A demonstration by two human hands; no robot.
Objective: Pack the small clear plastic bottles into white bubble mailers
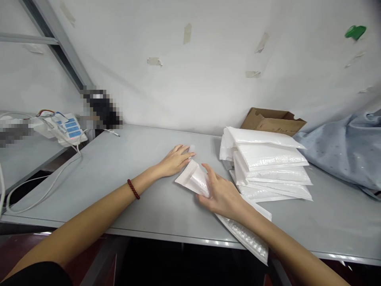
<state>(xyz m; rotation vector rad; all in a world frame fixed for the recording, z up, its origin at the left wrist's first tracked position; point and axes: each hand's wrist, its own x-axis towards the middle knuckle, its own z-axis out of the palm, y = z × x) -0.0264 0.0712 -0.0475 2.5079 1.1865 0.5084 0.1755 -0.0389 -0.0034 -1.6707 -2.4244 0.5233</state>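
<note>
My right hand (223,194) is wrapped around a white bubble mailer (247,236), with the thumb and fingers on either side of it. The mailer slants across the table, and its lower end sticks out past the front edge. Its narrow upper end points toward my left hand (175,160), which lies with fingers stretched out on the tabletop. By those fingertips is a small translucent piece (192,149), partly covered; I cannot make out its kind. A stack of white bubble mailers (272,159) lies just right of my right hand.
Behind the stack stands an open cardboard box (272,123). A light blue cloth (345,147) is heaped at the right. White cables (53,186) trail over the left side of the grey table (133,147), near a power strip (71,129). A white wall rises behind.
</note>
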